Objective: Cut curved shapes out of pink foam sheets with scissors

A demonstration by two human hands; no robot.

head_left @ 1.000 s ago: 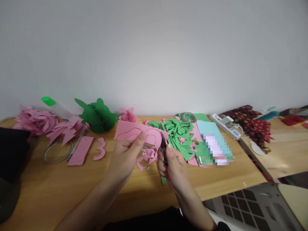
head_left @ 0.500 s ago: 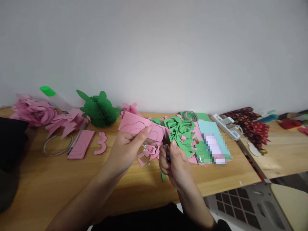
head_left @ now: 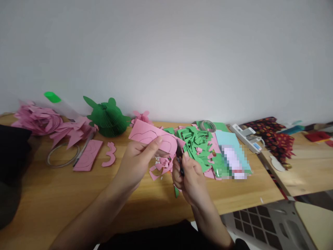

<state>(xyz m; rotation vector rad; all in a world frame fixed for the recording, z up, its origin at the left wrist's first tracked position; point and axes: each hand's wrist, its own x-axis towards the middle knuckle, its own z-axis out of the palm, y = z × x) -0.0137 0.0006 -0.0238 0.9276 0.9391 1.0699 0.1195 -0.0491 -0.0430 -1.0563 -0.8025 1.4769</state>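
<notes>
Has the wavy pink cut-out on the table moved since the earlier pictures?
No; the cut-out stays just right of the marked, flat-lying pink sheet, spacing unchanged.

Left of centre in the frame, a green honeycomb paper figure [head_left: 110,121] stands on the wooden counter [head_left: 145,208], a thin pale ring [head_left: 62,165] lower left. At right, a white power strip [head_left: 246,138] lies beside dark patterned fabric [head_left: 283,143].

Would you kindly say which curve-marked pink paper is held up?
The sheet in the left hand, meeting the scissors; the other sheet lies on the table.
</notes>
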